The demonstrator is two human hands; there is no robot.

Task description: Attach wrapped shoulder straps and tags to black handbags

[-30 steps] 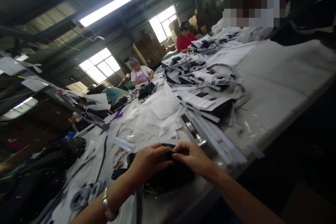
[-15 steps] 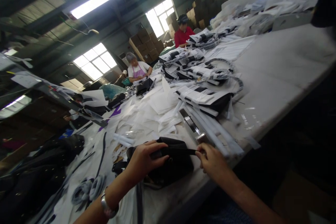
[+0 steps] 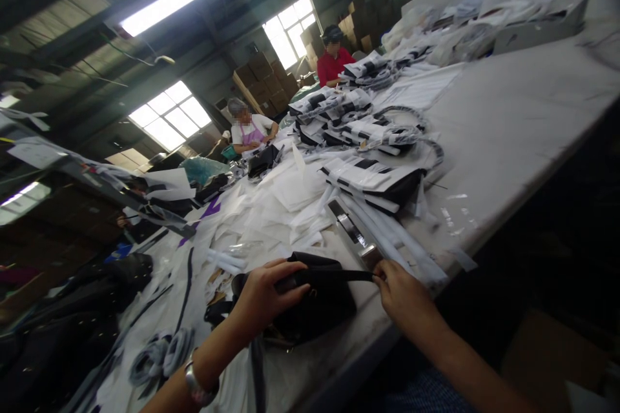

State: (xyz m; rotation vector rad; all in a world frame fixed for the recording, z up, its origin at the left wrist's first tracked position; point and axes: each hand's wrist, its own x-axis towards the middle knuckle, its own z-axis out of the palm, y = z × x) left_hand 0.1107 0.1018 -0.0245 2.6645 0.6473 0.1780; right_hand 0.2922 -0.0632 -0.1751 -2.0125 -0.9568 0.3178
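A black bag (image 3: 322, 313) lies on the table's near edge in front of me. My left hand (image 3: 271, 293) is closed on its upper left side, thumb and fingers around the bag and the base of a strap. From there the black strap (image 3: 351, 275) runs taut to the right. Its far end is pinched between the thumb and fingertips of my right hand (image 3: 400, 287). Just beyond my right hand rests a metal tape dispenser (image 3: 353, 232).
White wrapping sheets (image 3: 261, 206) and wrapped black bags (image 3: 378, 181) cover the table's middle. Coiled grey straps (image 3: 159, 355) and a dark heap of bags (image 3: 62, 335) lie at left. Two people, one in a red top (image 3: 332, 64), one in a purple apron (image 3: 252, 133), work across the table.
My right hand has moved a little to the right with the strap's end, and more of the strap shows between my hands. My left hand stays on the bag.
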